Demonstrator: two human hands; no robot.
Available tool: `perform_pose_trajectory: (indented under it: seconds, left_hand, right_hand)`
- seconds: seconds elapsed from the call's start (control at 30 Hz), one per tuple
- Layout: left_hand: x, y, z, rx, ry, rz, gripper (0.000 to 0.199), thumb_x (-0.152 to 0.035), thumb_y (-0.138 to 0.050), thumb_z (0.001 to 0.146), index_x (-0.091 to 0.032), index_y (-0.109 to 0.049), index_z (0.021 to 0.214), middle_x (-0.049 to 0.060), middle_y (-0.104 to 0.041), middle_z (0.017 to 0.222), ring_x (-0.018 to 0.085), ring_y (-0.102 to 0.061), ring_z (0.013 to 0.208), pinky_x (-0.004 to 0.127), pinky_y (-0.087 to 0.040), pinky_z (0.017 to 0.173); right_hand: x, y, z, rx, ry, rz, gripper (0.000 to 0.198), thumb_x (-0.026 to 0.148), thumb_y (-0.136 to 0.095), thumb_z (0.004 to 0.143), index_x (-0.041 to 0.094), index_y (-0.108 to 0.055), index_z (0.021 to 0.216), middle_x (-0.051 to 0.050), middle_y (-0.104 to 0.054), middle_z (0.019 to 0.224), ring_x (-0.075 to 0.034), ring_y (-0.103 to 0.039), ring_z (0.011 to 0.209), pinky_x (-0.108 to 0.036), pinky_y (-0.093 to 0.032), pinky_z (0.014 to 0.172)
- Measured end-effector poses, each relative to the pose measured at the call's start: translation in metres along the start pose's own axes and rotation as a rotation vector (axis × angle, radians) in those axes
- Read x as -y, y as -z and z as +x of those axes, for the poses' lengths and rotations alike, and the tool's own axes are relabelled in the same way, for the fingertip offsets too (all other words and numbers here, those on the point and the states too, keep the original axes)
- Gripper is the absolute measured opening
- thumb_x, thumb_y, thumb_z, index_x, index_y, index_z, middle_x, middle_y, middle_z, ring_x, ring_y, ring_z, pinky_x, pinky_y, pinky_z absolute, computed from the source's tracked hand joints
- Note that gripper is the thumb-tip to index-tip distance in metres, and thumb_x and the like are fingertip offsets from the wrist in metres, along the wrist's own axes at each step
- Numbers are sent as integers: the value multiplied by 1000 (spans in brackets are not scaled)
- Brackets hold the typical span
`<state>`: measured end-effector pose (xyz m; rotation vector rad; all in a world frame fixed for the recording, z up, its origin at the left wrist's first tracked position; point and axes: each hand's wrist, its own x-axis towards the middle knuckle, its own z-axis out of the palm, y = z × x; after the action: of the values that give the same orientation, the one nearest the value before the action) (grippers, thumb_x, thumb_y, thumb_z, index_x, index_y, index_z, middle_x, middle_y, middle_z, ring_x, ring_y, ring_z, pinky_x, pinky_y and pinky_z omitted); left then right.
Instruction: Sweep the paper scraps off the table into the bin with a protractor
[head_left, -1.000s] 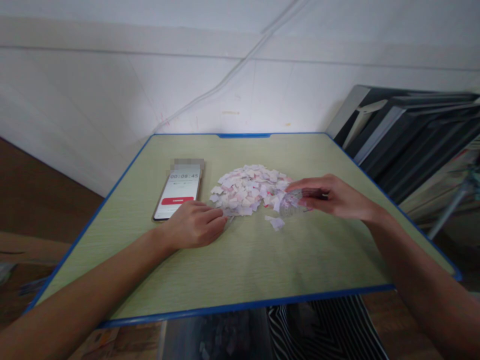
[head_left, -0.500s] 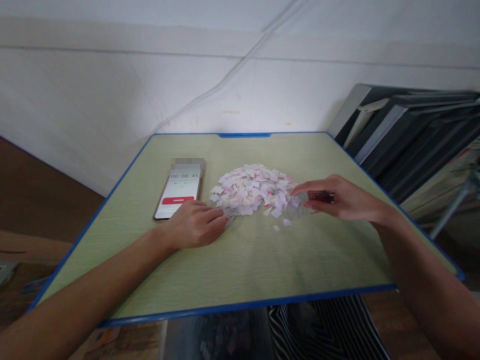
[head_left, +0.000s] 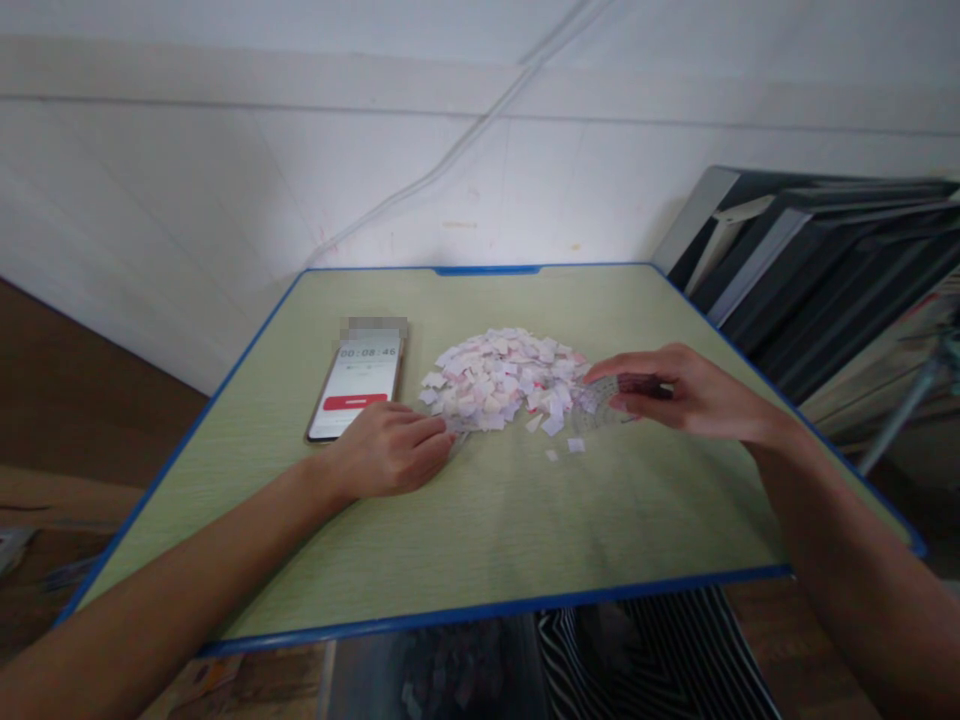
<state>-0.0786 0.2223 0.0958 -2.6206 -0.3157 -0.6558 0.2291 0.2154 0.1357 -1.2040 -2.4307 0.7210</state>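
A heap of small torn paper pieces (head_left: 499, 380), mostly white and pale pink, lies in the middle of the table. At its lower left edge my left hand (head_left: 397, 447) rests with curled fingers on a thin see-through strip (head_left: 463, 438), whose kind I cannot make out. On the heap's right side, my right hand (head_left: 675, 390) pinches a clear plastic piece (head_left: 600, 402) with fine dark markings between thumb and fingers. A dark red part of it shows inside the grip. Two loose paper scraps (head_left: 575, 445) lie just below the heap.
A phone (head_left: 356, 380) with a running timer lies left of the heap, close to my left wrist. The table (head_left: 480, 540) has a blue rim and stands against a white wall. Dark flat panels (head_left: 817, 240) lean beyond its right side. A clear bin (head_left: 435, 670) sits below the front edge.
My right hand has shifted very slightly and the clear plastic piece in it has turned a little. One loose scrap has moved slightly. My left hand stays put.
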Motion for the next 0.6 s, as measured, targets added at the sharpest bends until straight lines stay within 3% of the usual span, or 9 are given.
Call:
perform_pose_trajectory:
  seconds: [0.27, 0.6]
  left_hand:
    - [0, -2, -1, -7, 9, -16, 36, -10, -33, 87, -19, -39, 52, -4, -42, 46, 10, -33, 37, 26, -27, 39]
    - [0, -2, -2, -1, 10, -9, 34, -9, -33, 86, -19, -39, 54, -4, -43, 47, 10, -34, 38, 26, -28, 40]
  right_hand:
    - [0, -4, 2, -44, 55, -139, 28, 23, -49, 81, 13, -60, 104, 6, -43, 48, -5, -33, 40, -20, -25, 42]
    - [2, 1, -2, -61, 78, -210, 28, 20, -49, 79, 12, -61, 103, 6, -41, 45, -5, -31, 38, -19, -25, 42]
